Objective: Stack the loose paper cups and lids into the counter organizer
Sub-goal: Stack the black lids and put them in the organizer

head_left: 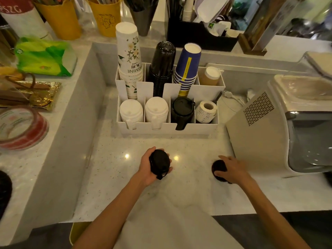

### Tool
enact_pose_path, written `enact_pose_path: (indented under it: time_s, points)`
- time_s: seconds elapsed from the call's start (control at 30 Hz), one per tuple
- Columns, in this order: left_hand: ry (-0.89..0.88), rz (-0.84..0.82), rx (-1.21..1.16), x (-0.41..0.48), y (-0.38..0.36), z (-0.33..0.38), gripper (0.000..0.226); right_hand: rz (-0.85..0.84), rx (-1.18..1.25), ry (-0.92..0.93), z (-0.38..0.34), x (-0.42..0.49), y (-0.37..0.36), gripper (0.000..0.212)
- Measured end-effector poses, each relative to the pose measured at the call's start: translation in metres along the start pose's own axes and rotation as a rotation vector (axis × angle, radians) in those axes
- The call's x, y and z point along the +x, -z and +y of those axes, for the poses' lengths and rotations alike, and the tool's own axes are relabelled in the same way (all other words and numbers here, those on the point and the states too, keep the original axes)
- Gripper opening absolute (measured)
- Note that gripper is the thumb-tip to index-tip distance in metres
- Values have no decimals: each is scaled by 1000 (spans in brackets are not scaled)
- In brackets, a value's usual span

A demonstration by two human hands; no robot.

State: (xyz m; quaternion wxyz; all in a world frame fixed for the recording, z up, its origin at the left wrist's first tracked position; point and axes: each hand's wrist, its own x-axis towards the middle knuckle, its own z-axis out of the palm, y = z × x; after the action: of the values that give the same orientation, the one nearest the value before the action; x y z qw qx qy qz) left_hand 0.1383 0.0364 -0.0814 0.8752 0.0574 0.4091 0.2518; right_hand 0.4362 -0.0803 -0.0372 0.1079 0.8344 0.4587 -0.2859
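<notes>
gripping a small stack of black lids (159,163), our left hand (150,167) curls its fingers and thumb round the stack, held above the counter (111,169) in front of the organizer (167,126); how many lids are in it we cannot tell. the stack is tipped on edge, its flat top facing up and toward us, its tab at the near end. our right hand (231,169) lies over a second black lid (219,170) that sits flat on the counter, in front of the organizer and to its right; fingers are bent over its rim, thumb at the near edge.

from the head view we count, in the organizer's back row, four slots: a stack of white floral cups (129,56), a stack of black cups (162,63), a stack of blue cups (187,69), all mouth down with long axes upright and leaning slightly, and one brown bottle (210,76). the front row holds two stacks of white lids (132,110), one stack of black lids in the third slot (182,109) and one label roll (206,110). right of the organizer stands a beige machine (260,133).
</notes>
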Motion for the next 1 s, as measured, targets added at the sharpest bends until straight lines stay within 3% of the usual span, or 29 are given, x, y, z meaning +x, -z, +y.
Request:
enact_pose_path:
  time_s: [0.07, 0.13, 0.27, 0.43, 0.6, 0.77, 1.0]
  points:
    - [9, 22, 12, 1, 2, -4, 32, -25, 149, -35, 9, -4, -14, 75]
    - [25, 55, 41, 2, 5, -7, 33, 53, 237, -30, 8, -10, -28, 73]
    - [43, 80, 1, 1, 9, -6, 34, 163, 160, 4, -13, -18, -31, 71]
    - [44, 63, 20, -1, 2, -8, 45, 67, 443, 292, -92, -37, -12, 73]
    - [52, -35, 52, -10, -7, -5, 66, 151, 348, 575, -161, -54, -10, 74]
    - [-11, -33, 4, -11, -5, 1, 67, 164, 323, 546, -176, -51, -4, 75]
    - [-15, -56, 18, -14, -3, 4, 65, 35, 338, 604, -174, -42, 6, 74]
